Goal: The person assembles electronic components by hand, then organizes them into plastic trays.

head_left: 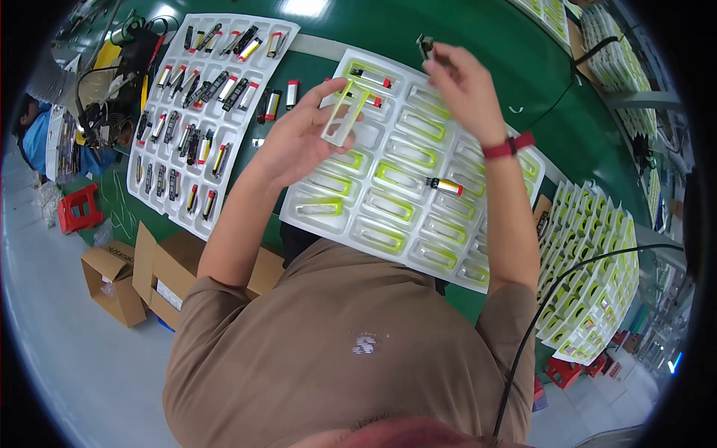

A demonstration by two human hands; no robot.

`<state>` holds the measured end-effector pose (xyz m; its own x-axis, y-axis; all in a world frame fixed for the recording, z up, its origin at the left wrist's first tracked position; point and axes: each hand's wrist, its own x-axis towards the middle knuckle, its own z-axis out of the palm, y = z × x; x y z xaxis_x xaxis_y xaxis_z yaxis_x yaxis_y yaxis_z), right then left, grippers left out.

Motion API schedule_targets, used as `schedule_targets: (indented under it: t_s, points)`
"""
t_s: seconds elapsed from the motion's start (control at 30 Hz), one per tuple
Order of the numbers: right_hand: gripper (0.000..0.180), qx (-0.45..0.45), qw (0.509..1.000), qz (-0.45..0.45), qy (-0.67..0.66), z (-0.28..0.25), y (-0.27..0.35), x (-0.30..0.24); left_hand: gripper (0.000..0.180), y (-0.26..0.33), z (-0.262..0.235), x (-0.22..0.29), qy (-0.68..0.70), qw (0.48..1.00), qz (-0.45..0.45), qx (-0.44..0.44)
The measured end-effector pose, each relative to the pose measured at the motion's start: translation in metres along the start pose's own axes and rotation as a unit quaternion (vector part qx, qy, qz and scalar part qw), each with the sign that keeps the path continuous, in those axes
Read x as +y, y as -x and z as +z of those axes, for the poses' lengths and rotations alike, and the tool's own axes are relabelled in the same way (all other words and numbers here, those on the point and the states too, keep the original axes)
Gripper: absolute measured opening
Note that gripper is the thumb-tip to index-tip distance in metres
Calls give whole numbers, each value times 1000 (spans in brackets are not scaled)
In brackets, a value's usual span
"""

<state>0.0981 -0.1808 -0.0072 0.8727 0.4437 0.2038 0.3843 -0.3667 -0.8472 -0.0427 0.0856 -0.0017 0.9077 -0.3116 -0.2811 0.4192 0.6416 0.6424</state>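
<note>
My left hand is closed on a clear and yellow-green plastic casing, a long open frame tilted above the tray. Pinched between the fingertips of my right hand is a small dark electronic part, held beyond the tray's far edge; its exact kind is too small to tell. Below both hands lies a white moulded tray with similar casings in its pockets. A battery with red ends and a dark board rests across the middle casings. More such pieces lie in the far left pockets.
To the left, another white tray holds batteries and dark circuit boards. Several loose batteries lie between the trays on the green table. Stacked trays stand at right, near a black cable. Cardboard boxes sit lower left.
</note>
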Motion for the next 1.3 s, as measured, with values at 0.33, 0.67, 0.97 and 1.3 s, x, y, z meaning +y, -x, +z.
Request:
schedule_targets:
  t_s: [0.33,0.67,0.97,1.3]
  points:
    - [27,17,959,110,-261,53,85,-95,40,-19,26,-23,-52,987,109,111]
    - [24,67,976,66,-194,72,103,-104,26,-9,28,-18,-221,954,145,143]
    - [21,26,990,-61,121,38,102,-110,31,3,20,-23,-125,991,38,25]
    - [22,23,978,-145,151,35,98,-94,37,5,22,-21,-93,995,8,-17]
